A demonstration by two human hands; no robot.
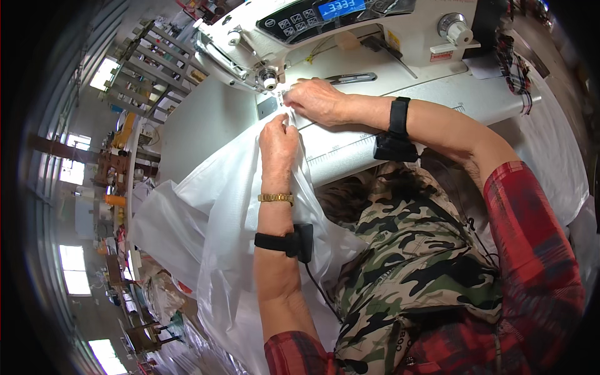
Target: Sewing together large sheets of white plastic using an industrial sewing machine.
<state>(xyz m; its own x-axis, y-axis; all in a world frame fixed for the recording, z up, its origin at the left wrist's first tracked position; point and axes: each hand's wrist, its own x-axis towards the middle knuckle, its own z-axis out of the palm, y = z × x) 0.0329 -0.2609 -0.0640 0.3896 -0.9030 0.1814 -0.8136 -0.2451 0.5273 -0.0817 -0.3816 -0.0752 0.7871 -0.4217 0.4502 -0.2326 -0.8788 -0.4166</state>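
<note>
A white sewing machine [244, 37] with a lit blue display stands at the top. Just below its needle area, my left hand [279, 140] pinches the edge of a sheer white fabric [219, 181]. Close by on the right, my right hand [315, 100] is closed at the same edge, its fingertips beside the presser foot. The fabric drapes from the machine bed down over the left side toward my lap. My fingers hide exactly how the edge lies under the needle. A pair of small thread snips [352, 79] lies on the bed behind my right hand.
A ruler scale [337, 147] runs along the front edge of the machine bed. A dark pointed tool [390, 53] lies under the machine arm. More white fabric [550, 162] hangs at the right. Cluttered shelving [119, 162] and a slatted wooden rack [159, 69] stand at the left.
</note>
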